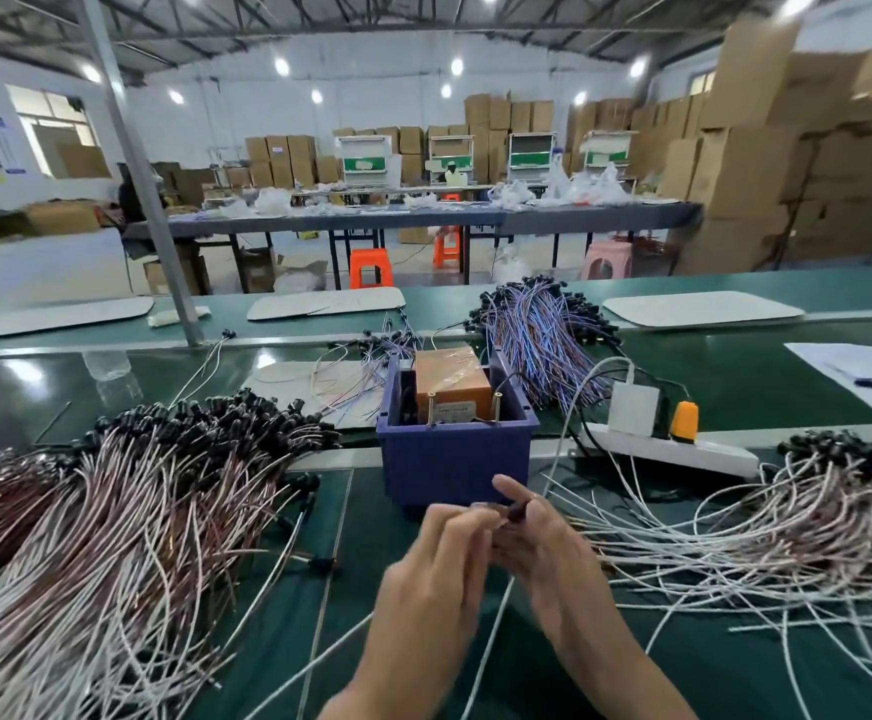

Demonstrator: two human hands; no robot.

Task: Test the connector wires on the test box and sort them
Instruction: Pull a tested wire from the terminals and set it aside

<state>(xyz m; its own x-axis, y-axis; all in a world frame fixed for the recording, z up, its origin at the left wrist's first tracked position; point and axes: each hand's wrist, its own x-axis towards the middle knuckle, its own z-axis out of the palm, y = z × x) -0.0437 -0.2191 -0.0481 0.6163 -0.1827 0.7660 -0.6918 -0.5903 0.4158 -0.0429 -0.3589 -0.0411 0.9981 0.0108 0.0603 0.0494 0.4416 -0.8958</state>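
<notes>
- Nearest the camera, just in front of the blue bin (454,459), the left hand (423,574) and right hand (543,543) meet. Each grip is clamped, fingers curled, on one connector wire (516,513). They pinch its dark plug between them, and its white lead trails toward the camera.
- The green counter (735,678) carries everything.
- Left of the bin lies the biggest heap of wires (111,537), pinkish-white with black plugs.
- Right of the bin a looser white heap (787,537) fans out.
- Behind the bin, toward its right, lies a purple-and-blue bundle (543,335).
- The bin stands upright, open-topped.
- Inside the bin sits the orange test box (452,379), with two brass posts at its near edge.
- Just right of the bin lies a white power strip (683,449).
</notes>
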